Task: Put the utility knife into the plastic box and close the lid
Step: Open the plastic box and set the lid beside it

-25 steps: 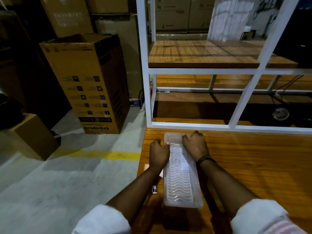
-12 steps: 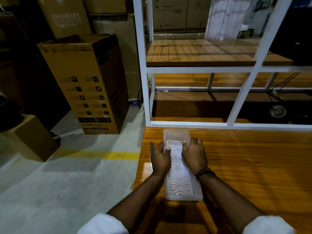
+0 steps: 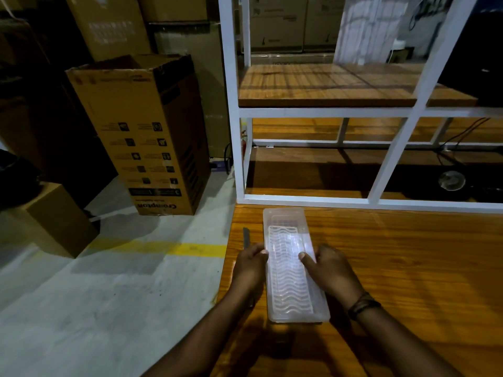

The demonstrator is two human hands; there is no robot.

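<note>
A long clear plastic box (image 3: 290,265) with a wavy-ribbed lid lies lengthwise on the wooden table (image 3: 408,268) near its left edge. My left hand (image 3: 249,268) grips its left side and my right hand (image 3: 330,270) grips its right side, thumbs resting on the lid. The lid lies flat on the box. A dark, slim utility knife (image 3: 246,237) lies on the table just left of the box, its near end hidden behind my left hand.
A white metal shelf frame (image 3: 381,170) with wooden boards stands at the table's far edge. Left of the table the floor drops away, with an open cardboard carton (image 3: 141,131), a smaller box (image 3: 58,219) and a yellow floor line (image 3: 174,247).
Both hands have slid from the box's far end toward its middle, nearer to me. The knife's far end has come into sight beside the box.
</note>
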